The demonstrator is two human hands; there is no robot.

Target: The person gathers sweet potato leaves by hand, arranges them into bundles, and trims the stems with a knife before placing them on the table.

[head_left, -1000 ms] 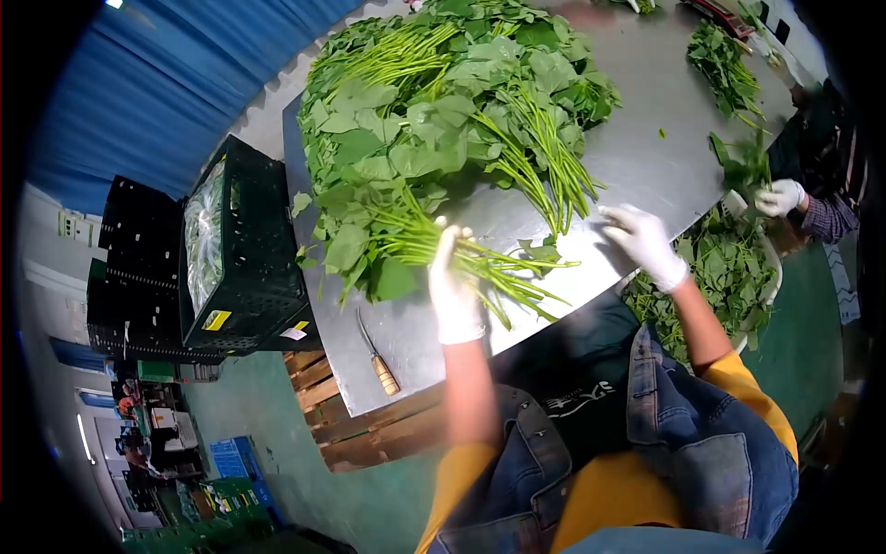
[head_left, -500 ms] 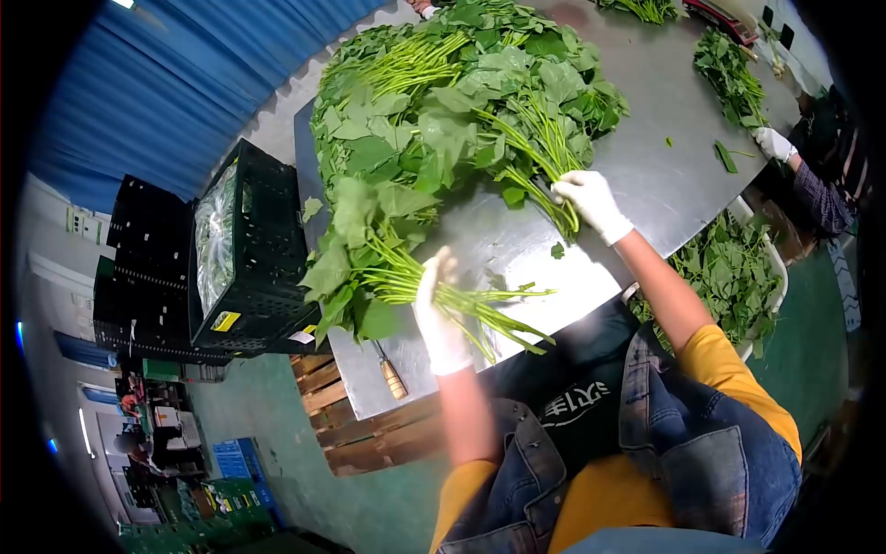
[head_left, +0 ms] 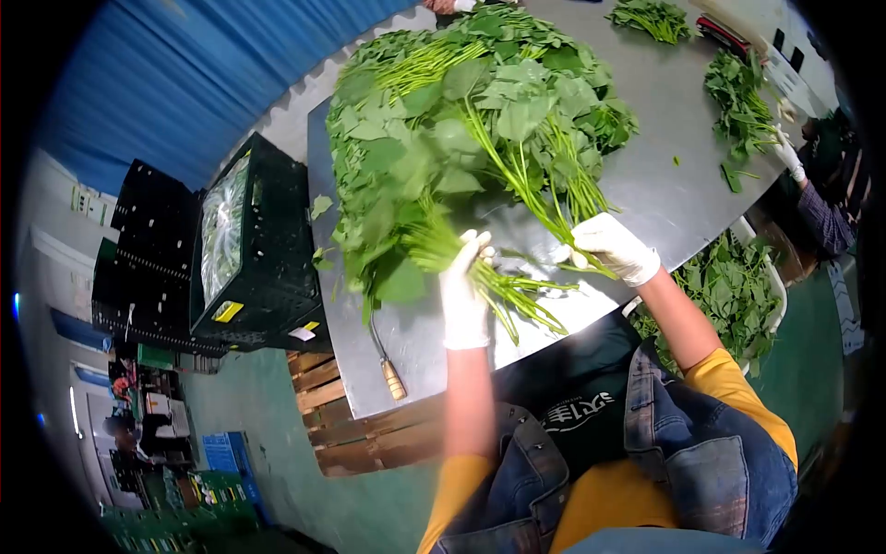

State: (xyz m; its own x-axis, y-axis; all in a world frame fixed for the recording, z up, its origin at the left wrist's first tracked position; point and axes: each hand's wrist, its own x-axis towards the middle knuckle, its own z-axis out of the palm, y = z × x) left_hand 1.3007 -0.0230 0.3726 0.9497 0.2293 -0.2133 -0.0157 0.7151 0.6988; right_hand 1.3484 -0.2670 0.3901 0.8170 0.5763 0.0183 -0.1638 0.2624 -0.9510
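A big heap of leafy greens (head_left: 461, 102) with long pale-green stalks covers the far half of a steel table (head_left: 646, 185). My left hand (head_left: 464, 282), in a white glove, grips a bunch of these greens (head_left: 406, 240) by the stalks, leaves pointing left, cut ends toward me. My right hand (head_left: 611, 246), also gloved, is closed on a few long stalks (head_left: 526, 185) drawn from the heap, close beside the bunch.
A wooden-handled knife (head_left: 388, 365) lies at the table's near edge. A black crate (head_left: 245, 249) stands left of the table. A white tub of leaves (head_left: 729, 286) sits at my right. Another person's gloved hand (head_left: 789, 152) works with greens at the far right.
My right hand took stalks from the heap and pulled them back toward the bunch. My left hand kept hold of the bunch and shifted slightly right and up.
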